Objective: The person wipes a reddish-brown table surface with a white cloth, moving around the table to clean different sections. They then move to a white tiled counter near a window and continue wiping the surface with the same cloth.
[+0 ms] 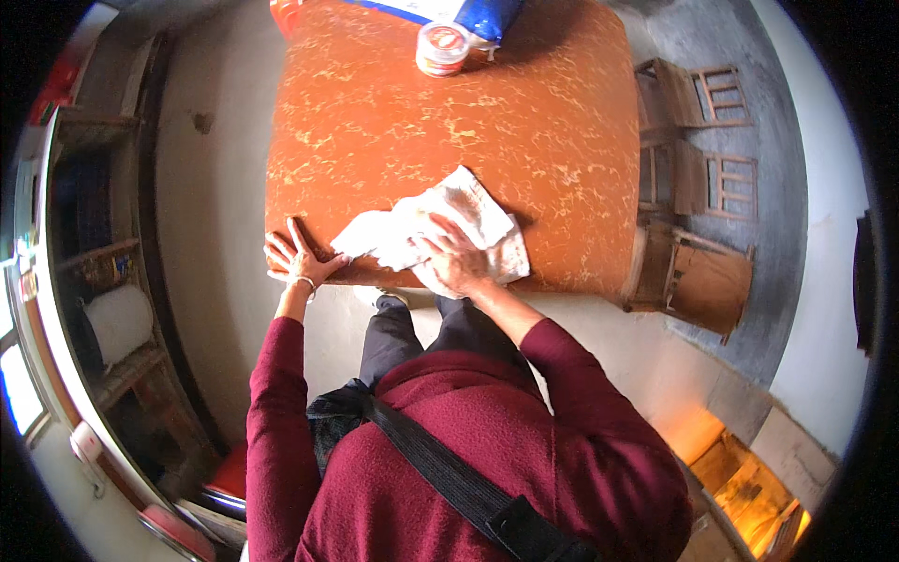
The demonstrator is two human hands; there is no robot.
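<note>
A white cloth (468, 201) lies crumpled along the near edge of the orange-brown marbled table (449, 122). My right hand (454, 259) presses down on it, its fingers bent into the fabric near the middle. Folds spread out to the right and far side of that hand, and a narrower end reaches left. At the table's near left corner my left hand (304, 258) rests flat with its fingers spread. Its thumb comes close to the cloth's left end; whether they touch I cannot tell. Nothing is held in the left hand.
At the table's far side stand a clear round tub (442, 49) with a red and white label and a blue and white bag (468, 14). Wooden chairs (702, 276) line the right side. An open shelf unit (112, 318) stands on the left.
</note>
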